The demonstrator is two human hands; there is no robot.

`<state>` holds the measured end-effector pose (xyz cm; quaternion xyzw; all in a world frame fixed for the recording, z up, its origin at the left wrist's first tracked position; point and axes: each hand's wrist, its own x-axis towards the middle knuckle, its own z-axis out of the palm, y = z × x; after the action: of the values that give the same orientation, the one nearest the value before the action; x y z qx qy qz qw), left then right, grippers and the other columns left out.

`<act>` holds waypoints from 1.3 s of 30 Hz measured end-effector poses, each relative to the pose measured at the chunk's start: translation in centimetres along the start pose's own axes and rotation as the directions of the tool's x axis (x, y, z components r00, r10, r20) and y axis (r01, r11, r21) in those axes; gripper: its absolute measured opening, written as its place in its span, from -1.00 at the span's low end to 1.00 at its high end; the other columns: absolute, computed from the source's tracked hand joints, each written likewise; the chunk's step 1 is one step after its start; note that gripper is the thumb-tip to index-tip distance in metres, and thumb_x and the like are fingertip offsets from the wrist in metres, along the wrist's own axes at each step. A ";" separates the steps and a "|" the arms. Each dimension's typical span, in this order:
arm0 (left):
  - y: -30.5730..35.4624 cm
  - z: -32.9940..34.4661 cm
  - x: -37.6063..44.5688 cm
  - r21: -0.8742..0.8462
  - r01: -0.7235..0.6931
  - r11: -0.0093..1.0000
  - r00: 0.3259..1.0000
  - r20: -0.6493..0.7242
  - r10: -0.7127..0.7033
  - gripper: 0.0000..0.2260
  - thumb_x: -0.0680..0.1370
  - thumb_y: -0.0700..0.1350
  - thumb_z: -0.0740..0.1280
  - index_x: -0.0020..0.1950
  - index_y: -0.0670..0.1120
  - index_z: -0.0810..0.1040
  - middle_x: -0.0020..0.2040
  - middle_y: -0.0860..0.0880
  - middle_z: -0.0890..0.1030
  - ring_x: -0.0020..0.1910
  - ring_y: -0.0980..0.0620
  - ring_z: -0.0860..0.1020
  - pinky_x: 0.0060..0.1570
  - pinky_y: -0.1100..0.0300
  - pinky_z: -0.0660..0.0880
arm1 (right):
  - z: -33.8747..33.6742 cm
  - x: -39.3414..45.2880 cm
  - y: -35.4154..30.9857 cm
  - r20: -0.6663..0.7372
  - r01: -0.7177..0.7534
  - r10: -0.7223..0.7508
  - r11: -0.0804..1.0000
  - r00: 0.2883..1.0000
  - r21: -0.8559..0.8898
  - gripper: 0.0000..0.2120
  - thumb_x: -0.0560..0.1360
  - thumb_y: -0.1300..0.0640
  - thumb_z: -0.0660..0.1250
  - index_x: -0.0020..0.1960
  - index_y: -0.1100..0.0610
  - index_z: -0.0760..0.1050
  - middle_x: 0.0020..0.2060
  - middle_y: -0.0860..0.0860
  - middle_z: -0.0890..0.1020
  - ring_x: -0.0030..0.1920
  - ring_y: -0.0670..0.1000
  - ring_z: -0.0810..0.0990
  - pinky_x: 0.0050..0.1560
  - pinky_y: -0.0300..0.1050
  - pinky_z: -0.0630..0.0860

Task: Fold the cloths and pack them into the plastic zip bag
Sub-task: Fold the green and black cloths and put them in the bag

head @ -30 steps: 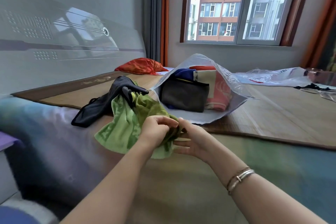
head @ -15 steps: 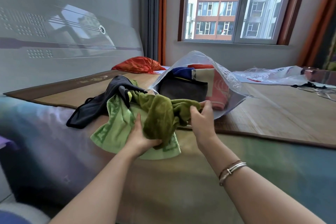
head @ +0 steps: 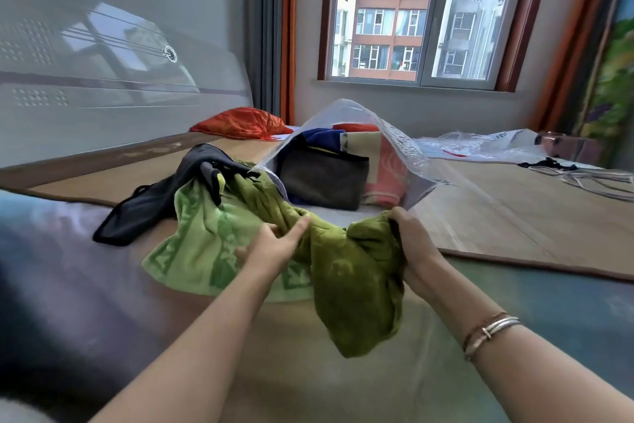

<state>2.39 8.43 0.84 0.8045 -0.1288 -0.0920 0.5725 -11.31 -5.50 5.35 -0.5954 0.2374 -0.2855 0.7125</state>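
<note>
At frame centre, my left hand (head: 274, 244) and right hand (head: 413, 244) each grip the olive cloth (head: 356, 285) before the gaping zip bag (head: 404, 155).

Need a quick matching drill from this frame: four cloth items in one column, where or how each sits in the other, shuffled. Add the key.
Things:
1. olive cloth
2. light green towel
3. black garment
4. dark grey folded cloth

Places:
A. inside the plastic zip bag
B. lying on the bed, under the olive cloth
C. held in the grip of both the left hand and the right hand
D. draped behind the light green towel, at the left

Pairs: 1-C, 2-B, 3-D, 4-A
</note>
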 end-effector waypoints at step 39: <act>5.1 -0.5 -5.9 -0.652 0.101 0.752 0.928 0.335 0.165 -0.73 0.52 -0.39 0.11 0.10 -0.21 0.51 -0.13 -0.20 0.59 -0.20 -0.08 0.58 -0.29 0.15 0.56 | -4.2 0.4 -0.8 0.232 -0.173 0.234 0.951 0.944 -0.254 -0.60 0.55 -0.05 0.32 0.14 0.29 0.59 -0.03 0.23 0.68 -0.02 0.19 0.68 0.11 0.09 0.59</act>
<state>-3.59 9.19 5.83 0.5161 -0.2081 -0.2721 0.7851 -13.96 -8.92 5.41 -0.6783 0.2342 -0.0999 0.6892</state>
